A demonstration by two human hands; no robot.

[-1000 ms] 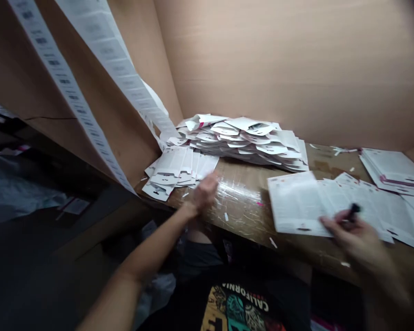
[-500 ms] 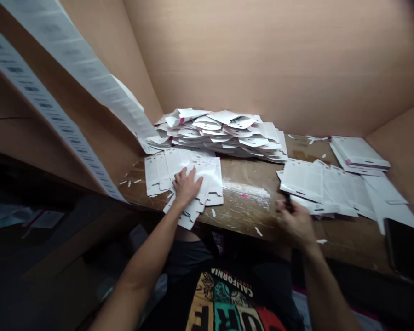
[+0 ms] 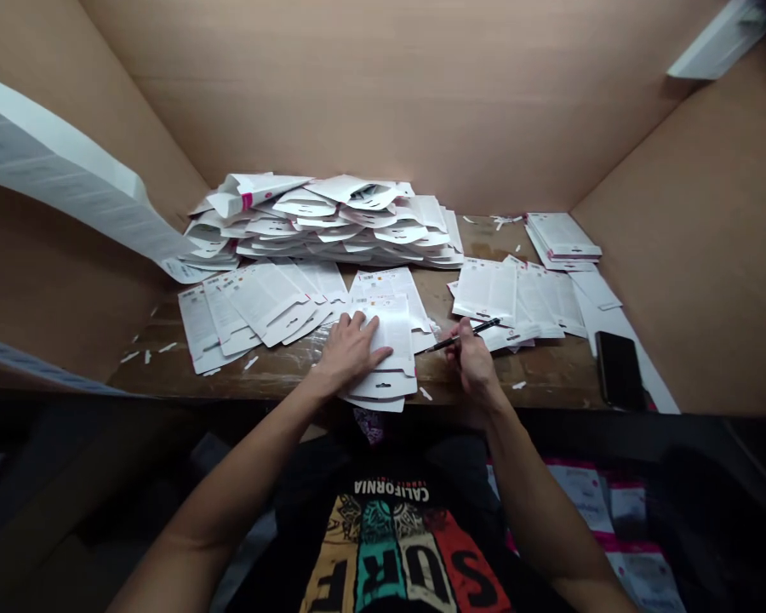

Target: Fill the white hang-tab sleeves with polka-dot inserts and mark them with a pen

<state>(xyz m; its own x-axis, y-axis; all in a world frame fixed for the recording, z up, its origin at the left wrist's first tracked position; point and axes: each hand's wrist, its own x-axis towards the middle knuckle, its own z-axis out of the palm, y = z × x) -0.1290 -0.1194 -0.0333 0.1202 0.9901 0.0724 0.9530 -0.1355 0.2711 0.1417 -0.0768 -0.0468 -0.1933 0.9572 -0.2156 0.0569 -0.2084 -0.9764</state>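
Observation:
My left hand point(image 3: 351, 351) lies with spread fingers on a white printed packet point(image 3: 392, 336), which rests on a few similar packets near the table's front edge. My right hand point(image 3: 474, 362) is closed around a black pen point(image 3: 463, 335). The pen's tip points left, toward the packets under my left hand. Left of my left hand, several white packets point(image 3: 255, 302) are fanned out, overlapping. Another overlapping row of packets point(image 3: 485, 289) lies just beyond my right hand.
A tall heap of white packets point(image 3: 338, 226) stands against the cardboard back wall point(image 3: 383, 94). At the right are a short packet stack point(image 3: 562, 238) and a black phone point(image 3: 619, 370). A strip of labels point(image 3: 77, 162) hangs at the left. Paper scraps dot the brown table point(image 3: 287, 366).
The view has shifted to the right. The packets at the left are now spread into a wider fan, apart from those under my left hand. My right hand with the pen has come closer to my left.

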